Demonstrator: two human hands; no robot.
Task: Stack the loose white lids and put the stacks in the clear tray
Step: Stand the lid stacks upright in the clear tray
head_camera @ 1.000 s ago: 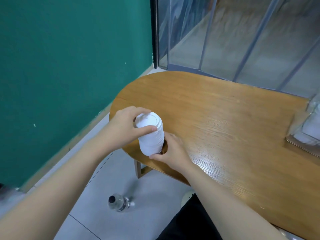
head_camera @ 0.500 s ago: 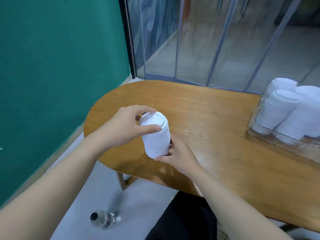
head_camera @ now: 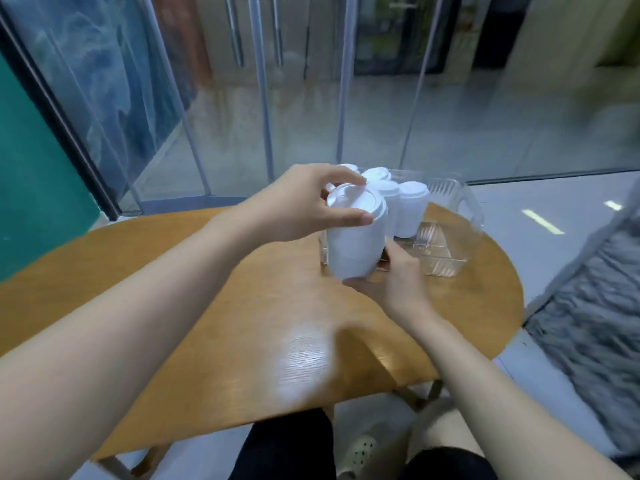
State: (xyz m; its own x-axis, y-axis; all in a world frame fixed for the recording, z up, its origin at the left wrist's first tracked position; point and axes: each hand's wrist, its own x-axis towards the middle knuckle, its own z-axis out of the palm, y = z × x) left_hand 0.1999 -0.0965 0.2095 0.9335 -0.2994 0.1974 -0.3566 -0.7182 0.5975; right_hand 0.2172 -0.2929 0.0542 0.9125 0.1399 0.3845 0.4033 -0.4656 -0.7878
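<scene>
Lid stack (head_camera: pixel 353 244) carried to clear tray (head_camera: pixel 446 237), both hands gripping, tray's near wall hidden

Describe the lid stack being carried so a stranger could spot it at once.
On the round wooden table, look at the clear tray near the far edge. Just in front of it, the left hand and right hand hold a white lid stack. Unlike the stacks in the tray, it is hand-held.

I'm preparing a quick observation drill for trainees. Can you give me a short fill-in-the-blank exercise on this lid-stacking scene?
1. The left hand grips the held stack of lids at its ____.
2. The right hand supports that stack from ____.
3. The other white stacks stand inside the clear ____.
4. The tray rests on a ____ table.

Missing words: top; below; tray; wooden
</scene>
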